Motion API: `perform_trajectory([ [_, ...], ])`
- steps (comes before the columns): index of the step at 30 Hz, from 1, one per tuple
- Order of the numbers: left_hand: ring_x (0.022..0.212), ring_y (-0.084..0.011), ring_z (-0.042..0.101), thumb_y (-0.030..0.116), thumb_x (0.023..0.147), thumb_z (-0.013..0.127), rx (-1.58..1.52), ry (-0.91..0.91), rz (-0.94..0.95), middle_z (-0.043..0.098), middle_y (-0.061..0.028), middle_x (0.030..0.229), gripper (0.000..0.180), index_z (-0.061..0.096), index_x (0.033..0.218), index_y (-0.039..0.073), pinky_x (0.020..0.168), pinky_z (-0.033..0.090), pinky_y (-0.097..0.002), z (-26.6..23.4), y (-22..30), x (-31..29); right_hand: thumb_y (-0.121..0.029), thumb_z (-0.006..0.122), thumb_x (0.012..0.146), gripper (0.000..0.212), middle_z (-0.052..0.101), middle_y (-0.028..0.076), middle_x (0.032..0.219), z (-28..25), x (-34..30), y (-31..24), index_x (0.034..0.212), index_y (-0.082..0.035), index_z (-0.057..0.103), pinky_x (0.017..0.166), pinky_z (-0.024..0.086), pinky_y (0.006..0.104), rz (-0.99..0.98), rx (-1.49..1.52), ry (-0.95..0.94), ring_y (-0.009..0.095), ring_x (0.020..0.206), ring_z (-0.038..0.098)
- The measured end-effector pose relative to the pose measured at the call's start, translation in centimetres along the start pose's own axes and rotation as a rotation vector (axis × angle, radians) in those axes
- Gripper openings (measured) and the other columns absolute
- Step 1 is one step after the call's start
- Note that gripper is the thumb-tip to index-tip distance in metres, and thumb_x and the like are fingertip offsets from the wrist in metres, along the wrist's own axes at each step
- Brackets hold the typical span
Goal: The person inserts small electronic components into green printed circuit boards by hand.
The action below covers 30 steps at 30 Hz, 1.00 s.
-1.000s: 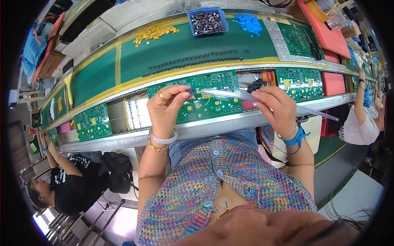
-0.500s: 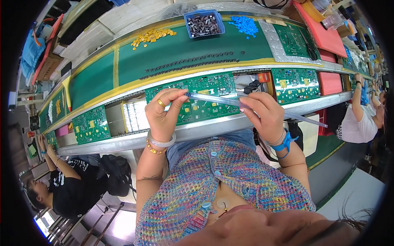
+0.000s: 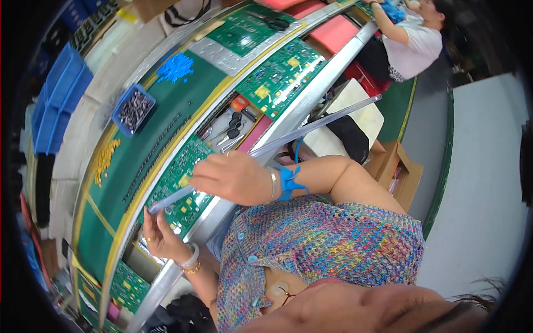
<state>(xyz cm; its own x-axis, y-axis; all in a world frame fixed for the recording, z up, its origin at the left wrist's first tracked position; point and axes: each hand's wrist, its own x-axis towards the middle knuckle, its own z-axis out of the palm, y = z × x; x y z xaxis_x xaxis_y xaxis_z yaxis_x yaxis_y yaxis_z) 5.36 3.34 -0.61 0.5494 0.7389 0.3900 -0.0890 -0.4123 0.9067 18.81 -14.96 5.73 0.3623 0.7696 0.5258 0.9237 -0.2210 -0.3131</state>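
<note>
A long, clear plastic tube (image 3: 327,119) slants from the lower left up to the right, above the conveyor rail. My left hand (image 3: 166,240) pinches its lower left end between thumb and fingers. Farther along, my right hand (image 3: 233,177) is closed around the tube, back of the hand up, so its fingertips are partly hidden. The tube's far part sticks out past my right wrist. Beneath both hands lies a green circuit board (image 3: 194,152) with yellow and black parts. Whether anything is inside the tube, I cannot tell.
Beyond the rail, a green bench holds rows of small black components (image 3: 158,150), yellow discs (image 3: 105,161), a blue bin (image 3: 117,117) of dark parts and blue pieces (image 3: 175,67). Another board (image 3: 283,77) and scissors (image 3: 230,132) lie rightward. A co-worker (image 3: 408,39) sits far right.
My view has swung to the right, so the bench now runs diagonally. The tube's right end has tilted upward in view. Both hands still grip it, the right now with its back upward.
</note>
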Motion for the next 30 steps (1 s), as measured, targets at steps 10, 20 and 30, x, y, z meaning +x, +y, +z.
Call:
perform_trajectory([
  [10, 0.091, -0.0154, 0.057, 0.015, 0.092, 0.058, -0.656, 0.239, 0.097, 0.057, -0.0104, 0.107, 0.028, 0.052, 0.115, 0.001, 0.083, 0.048, -0.0293, -14.8, 1.4, 8.3, -0.025, 0.073, 0.069, 0.030, 0.063, 0.008, 0.082, -7.4, -1.3, 6.4, 0.091, -0.007, 0.063, 0.065, 0.049, 0.0378, 0.036, -0.003, 0.057, 0.028, 0.075, 0.062],
  [20, 0.082, -0.0152, 0.059, 0.015, 0.088, 0.061, -0.434, -0.059, 0.121, 0.058, -0.0120, 0.107, 0.054, 0.038, 0.135, 0.000, 0.071, 0.052, -0.0251, -9.6, 6.3, 6.8, 0.003, 0.055, 0.083, 0.025, 0.053, 0.017, 0.103, -15.6, 0.9, 6.9, 0.108, -0.001, 0.055, 0.078, 0.045, 0.0342, 0.198, -0.399, 0.598, 0.030, 0.090, 0.055],
  [30, 0.081, -0.0126, 0.060, 0.009, 0.090, 0.059, -0.452, -0.097, -0.049, 0.062, -0.0095, 0.096, 0.038, 0.051, 0.124, -0.002, 0.072, 0.052, -0.0250, -10.9, 3.4, 3.5, -0.008, 0.055, 0.078, 0.009, 0.055, 0.010, 0.083, -15.7, 23.5, 10.3, 0.077, -0.004, 0.063, 0.074, 0.049, 0.0390, 0.104, -0.982, 0.626, 0.029, 0.087, 0.057],
])
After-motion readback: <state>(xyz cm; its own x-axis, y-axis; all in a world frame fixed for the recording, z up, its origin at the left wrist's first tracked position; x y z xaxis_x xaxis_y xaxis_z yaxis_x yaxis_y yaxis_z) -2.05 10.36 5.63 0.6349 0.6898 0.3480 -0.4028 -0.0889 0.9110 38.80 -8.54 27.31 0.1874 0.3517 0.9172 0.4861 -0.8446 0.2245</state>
